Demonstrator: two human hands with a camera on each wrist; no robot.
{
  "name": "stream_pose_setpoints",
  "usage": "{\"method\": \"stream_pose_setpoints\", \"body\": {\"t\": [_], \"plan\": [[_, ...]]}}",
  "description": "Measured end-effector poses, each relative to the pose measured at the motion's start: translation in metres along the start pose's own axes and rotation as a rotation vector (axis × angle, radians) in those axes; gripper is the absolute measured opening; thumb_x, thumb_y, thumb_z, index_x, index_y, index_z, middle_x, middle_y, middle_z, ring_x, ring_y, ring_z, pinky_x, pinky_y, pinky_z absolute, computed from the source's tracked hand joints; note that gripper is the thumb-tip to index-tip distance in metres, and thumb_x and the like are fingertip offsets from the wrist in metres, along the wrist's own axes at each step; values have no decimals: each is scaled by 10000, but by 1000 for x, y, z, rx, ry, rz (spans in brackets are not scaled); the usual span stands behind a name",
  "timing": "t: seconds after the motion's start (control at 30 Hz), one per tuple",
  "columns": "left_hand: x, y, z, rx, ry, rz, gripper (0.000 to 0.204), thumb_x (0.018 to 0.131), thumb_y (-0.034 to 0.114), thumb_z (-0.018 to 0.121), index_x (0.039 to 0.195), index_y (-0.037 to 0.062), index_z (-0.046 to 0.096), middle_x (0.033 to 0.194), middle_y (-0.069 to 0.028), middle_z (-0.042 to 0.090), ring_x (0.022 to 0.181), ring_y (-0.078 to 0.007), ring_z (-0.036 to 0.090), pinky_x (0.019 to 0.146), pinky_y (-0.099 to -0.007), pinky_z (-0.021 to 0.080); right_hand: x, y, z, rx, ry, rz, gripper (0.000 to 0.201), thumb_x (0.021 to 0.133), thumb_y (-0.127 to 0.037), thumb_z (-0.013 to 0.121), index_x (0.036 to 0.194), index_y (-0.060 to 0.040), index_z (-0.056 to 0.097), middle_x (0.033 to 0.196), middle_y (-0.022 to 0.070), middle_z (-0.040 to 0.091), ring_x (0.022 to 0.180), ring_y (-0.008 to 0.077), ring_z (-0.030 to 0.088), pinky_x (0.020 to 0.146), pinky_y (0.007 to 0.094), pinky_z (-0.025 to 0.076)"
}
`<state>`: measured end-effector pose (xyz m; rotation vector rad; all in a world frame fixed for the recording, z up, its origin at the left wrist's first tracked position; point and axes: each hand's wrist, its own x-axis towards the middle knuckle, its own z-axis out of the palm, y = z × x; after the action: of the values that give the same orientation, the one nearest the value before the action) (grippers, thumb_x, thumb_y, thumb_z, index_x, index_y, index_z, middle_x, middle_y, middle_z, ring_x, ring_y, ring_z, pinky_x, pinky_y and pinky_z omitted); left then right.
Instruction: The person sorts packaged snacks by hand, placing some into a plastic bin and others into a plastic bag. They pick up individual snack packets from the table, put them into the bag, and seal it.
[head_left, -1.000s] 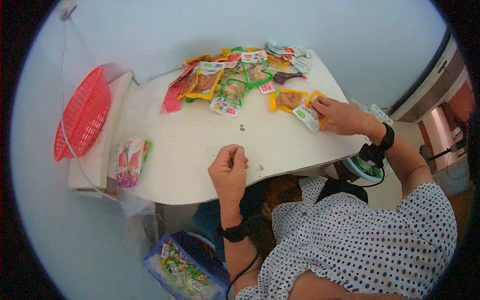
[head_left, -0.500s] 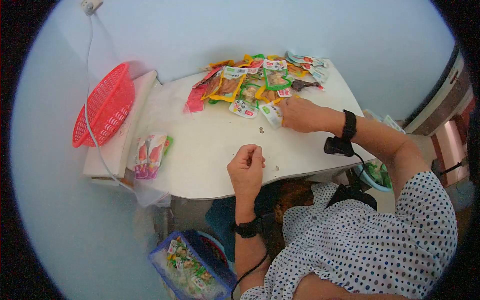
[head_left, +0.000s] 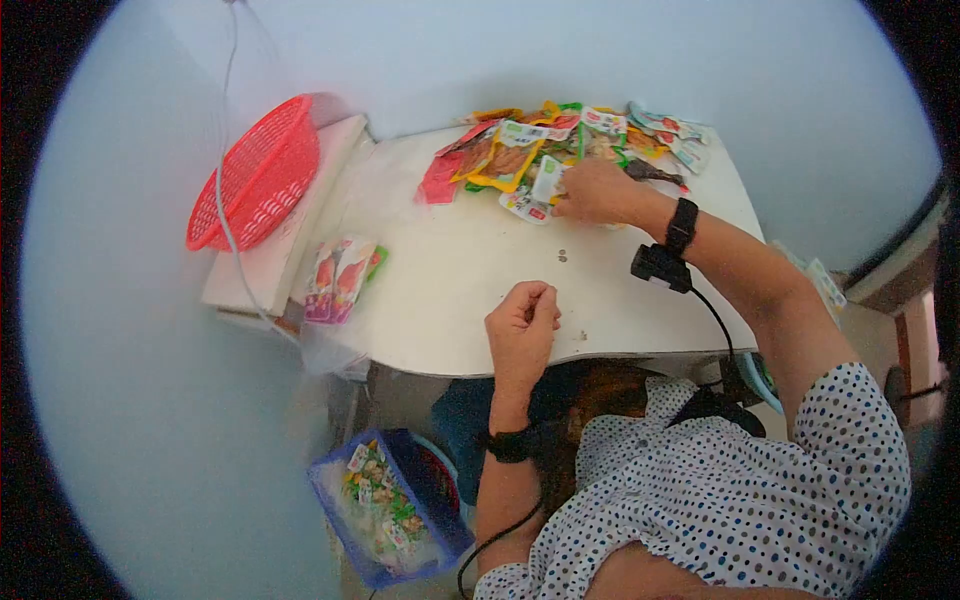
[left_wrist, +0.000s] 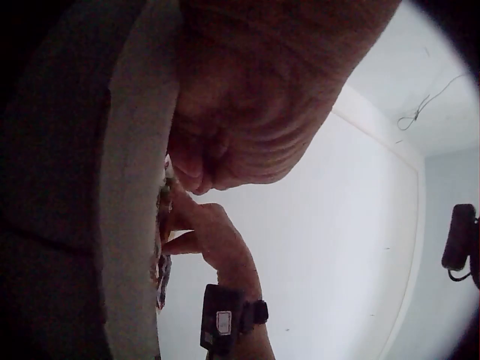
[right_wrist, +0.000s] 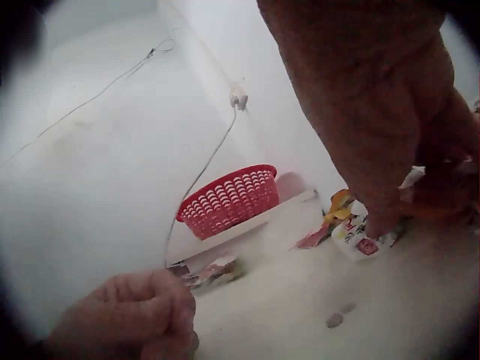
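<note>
Packet (head_left: 547, 181) partly behind right hand (head_left: 600, 191)

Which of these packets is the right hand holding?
The white-ended packet with the green mark, poking out left of the right hand, which grips it; the other packets lie ungripped.

Head view looks down from above on the table (head_left: 430, 300); close, low wrist views each include left hand (head_left: 522, 335) and right hand (head_left: 600, 190), shared by all.
</note>
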<state>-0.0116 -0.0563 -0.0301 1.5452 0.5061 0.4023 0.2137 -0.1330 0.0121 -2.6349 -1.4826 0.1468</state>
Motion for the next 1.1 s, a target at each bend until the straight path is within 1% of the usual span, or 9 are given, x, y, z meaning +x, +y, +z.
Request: {"method": "stream_pose_setpoints", "body": {"t": [0.13,0.23,0.43,0.63,0.8,0.9,0.97,1.03,1.1], "plan": [[-2,2,-3,-26,-7,-10,116,918,95,617,921,-17,645,695,-20,620,618,-68,582,582,-223,495,-6,-24,-27,-24,7,111,520,835,-452,631,772,63,673,815,248,662,755,394,647,705,480,509],[-2,4,-6,-62,-11,-26,121,923,105,614,922,-13,644,694,-21,621,613,-65,576,567,-221,485,-6,-44,-59,57,225,2,485,850,-399,649,852,86,669,776,228,662,742,333,668,695,439,519],[-5,5,-11,-20,-13,-35,104,927,124,615,918,23,642,688,-16,619,571,-63,552,492,-217,443,-11,-73,-113,781,407,-145,346,879,-346,662,955,-9,685,722,106,685,559,171,657,531,311,531],[-7,15,-15,65,3,-102,116,925,119,617,928,8,650,686,-11,617,585,-60,563,514,-216,453,-14,-50,-116,1433,393,-150,273,916,-281,633,951,-14,677,820,89,701,590,117,661,506,225,528],[-1,22,-45,28,-202,-242,107,922,126,616,925,28,659,680,-1,612,580,-52,555,508,-214,450,2,-34,-117,1352,471,-63,300,937,-274,601,1059,-8,669,833,75,688,597,90,642,489,187,487],[27,35,-72,243,-165,-176,117,909,127,626,923,14,655,683,-2,607,569,-59,553,509,-226,459,2,-32,-121,1406,508,-80,301,933,-279,603,1058,-13,672,832,76,687,602,87,640,495,187,487],[60,26,-88,499,-17,63,147,902,150,635,980,28,659,713,-36,649,571,-120,604,496,-256,476,0,-30,-122,1379,545,-102,300,931,-278,606,1058,-15,674,838,81,688,609,86,642,503,187,490],[98,25,-109,1069,122,469,221,870,176,650,1012,7,651,806,-111,680,692,-247,663,613,-347,529,-1,-30,-120,1322,604,-95,296,928,-274,609,1055,-15,677,845,87,689,619,85,644,512,187,492],[123,17,-115,1259,276,549,263,863,214,644,1011,-3,654,863,-159,675,795,-319,657,712,-407,523,-1,-24,-118,1373,553,-95,293,924,-269,615,1051,-14,680,855,92,691,624,86,646,516,187,494]]}}
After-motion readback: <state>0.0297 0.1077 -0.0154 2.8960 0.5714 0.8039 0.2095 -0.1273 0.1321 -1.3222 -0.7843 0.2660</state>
